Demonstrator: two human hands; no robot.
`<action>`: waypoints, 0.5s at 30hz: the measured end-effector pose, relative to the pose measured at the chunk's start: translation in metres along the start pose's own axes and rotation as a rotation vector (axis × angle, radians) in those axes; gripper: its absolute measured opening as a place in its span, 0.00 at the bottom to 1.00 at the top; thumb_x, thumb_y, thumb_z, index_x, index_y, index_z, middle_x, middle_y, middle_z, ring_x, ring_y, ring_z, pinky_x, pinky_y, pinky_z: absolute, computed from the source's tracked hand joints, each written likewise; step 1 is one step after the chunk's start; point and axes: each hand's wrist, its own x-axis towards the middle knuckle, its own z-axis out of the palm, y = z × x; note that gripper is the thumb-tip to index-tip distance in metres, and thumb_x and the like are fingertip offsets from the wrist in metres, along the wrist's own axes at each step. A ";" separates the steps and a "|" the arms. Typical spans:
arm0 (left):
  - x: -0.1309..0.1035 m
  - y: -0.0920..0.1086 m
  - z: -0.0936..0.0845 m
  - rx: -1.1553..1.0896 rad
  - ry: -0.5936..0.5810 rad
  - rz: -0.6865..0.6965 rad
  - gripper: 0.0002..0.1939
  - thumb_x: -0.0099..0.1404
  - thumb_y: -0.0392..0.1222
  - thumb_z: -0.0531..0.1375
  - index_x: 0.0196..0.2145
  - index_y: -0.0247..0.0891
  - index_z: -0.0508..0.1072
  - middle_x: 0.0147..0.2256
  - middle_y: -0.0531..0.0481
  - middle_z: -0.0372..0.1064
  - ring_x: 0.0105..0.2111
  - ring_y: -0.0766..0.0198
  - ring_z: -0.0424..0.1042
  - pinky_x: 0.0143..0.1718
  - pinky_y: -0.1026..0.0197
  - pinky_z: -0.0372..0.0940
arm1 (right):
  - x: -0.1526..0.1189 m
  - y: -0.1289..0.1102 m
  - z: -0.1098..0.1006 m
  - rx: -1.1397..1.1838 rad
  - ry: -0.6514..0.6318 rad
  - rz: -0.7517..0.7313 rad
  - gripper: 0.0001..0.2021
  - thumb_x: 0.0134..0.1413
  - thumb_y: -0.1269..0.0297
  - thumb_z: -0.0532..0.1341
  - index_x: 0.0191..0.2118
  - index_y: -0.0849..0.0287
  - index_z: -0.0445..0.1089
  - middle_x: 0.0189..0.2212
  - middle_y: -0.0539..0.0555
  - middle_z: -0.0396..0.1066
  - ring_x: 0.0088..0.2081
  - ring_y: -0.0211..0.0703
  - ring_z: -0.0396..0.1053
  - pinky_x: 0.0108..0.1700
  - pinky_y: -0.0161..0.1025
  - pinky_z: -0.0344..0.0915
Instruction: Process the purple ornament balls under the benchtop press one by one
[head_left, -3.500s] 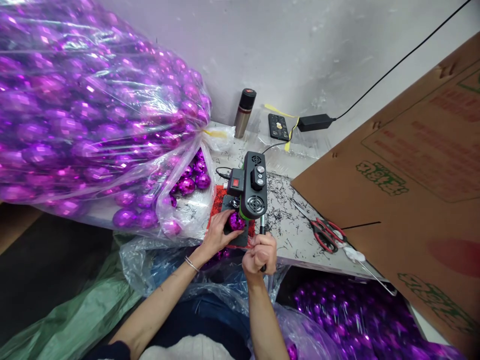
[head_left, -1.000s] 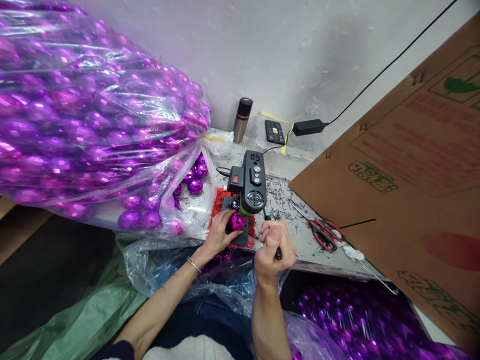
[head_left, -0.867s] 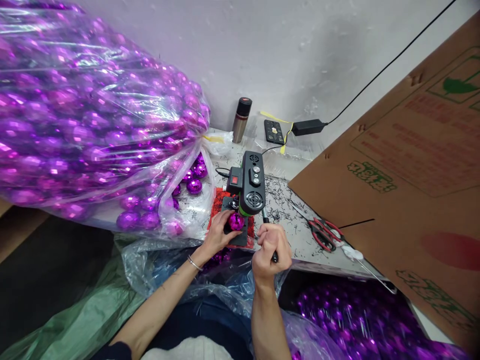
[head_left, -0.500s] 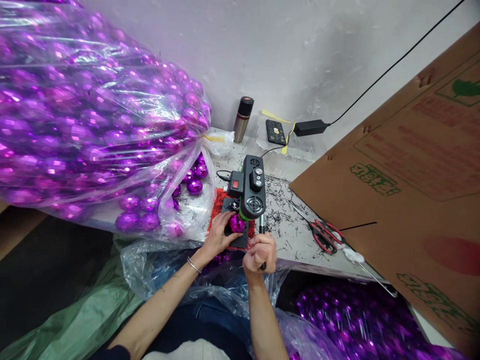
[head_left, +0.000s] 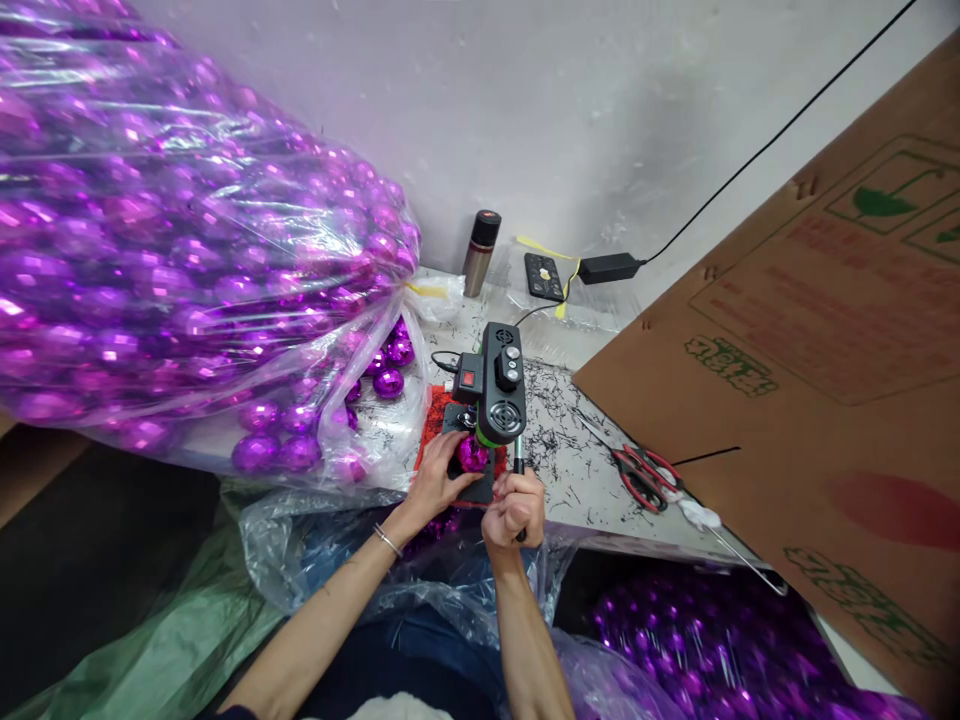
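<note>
A small black bench machine [head_left: 502,385] stands on a red mat [head_left: 431,425] near the table's front edge. Under its head sits a shiny purple ball [head_left: 472,454]. My left hand [head_left: 439,480] has its thumb and fingers round the ball from the left and front. My right hand [head_left: 514,510] is wrapped round the black grip of the machine's lever, in front of the machine. Several more purple balls [head_left: 388,383] lie to the left, by the mouth of a clear bag.
A large clear bag of purple balls [head_left: 187,270] fills the left. Behind are a flask [head_left: 481,253], phone [head_left: 543,276] and power adapter [head_left: 609,268]. Red-handled scissors [head_left: 641,475] lie right, beside a cardboard box [head_left: 787,370]. More purple balls [head_left: 712,630] sit below the table.
The view has shifted slightly, so the machine and table items appear a little lower and to the left. Both hands keep their holds on the ball and lever.
</note>
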 end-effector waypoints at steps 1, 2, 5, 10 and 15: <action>0.000 0.000 0.000 0.000 0.000 0.004 0.32 0.67 0.51 0.70 0.64 0.41 0.68 0.58 0.38 0.75 0.59 0.45 0.75 0.61 0.41 0.70 | 0.000 0.000 0.000 0.005 0.001 0.003 0.19 0.76 0.63 0.46 0.28 0.54 0.59 0.27 0.47 0.62 0.26 0.35 0.65 0.35 0.41 0.68; 0.000 -0.001 0.000 0.002 0.000 0.003 0.32 0.66 0.51 0.70 0.63 0.41 0.69 0.57 0.38 0.76 0.59 0.45 0.75 0.61 0.41 0.70 | 0.000 0.001 0.001 0.005 0.003 0.000 0.19 0.76 0.63 0.46 0.28 0.54 0.59 0.27 0.47 0.62 0.26 0.35 0.65 0.35 0.41 0.69; 0.000 -0.001 0.001 0.005 0.004 -0.007 0.31 0.66 0.51 0.70 0.63 0.42 0.69 0.57 0.38 0.75 0.59 0.45 0.75 0.61 0.41 0.70 | -0.001 0.003 0.002 -0.003 0.018 -0.043 0.19 0.75 0.64 0.47 0.28 0.54 0.59 0.26 0.47 0.63 0.26 0.35 0.65 0.35 0.41 0.69; 0.003 -0.003 0.003 0.005 0.012 -0.016 0.31 0.66 0.50 0.71 0.62 0.42 0.69 0.57 0.38 0.76 0.59 0.44 0.75 0.61 0.39 0.70 | 0.000 0.006 0.000 -0.093 -0.037 -0.142 0.19 0.75 0.66 0.47 0.28 0.55 0.59 0.25 0.45 0.63 0.26 0.34 0.66 0.37 0.40 0.69; 0.004 0.000 0.001 -0.021 -0.004 -0.019 0.32 0.65 0.49 0.71 0.62 0.41 0.68 0.58 0.38 0.75 0.60 0.44 0.75 0.61 0.39 0.71 | 0.033 -0.013 -0.001 -0.061 0.000 -0.047 0.19 0.73 0.69 0.49 0.26 0.55 0.59 0.23 0.45 0.63 0.25 0.34 0.64 0.31 0.36 0.62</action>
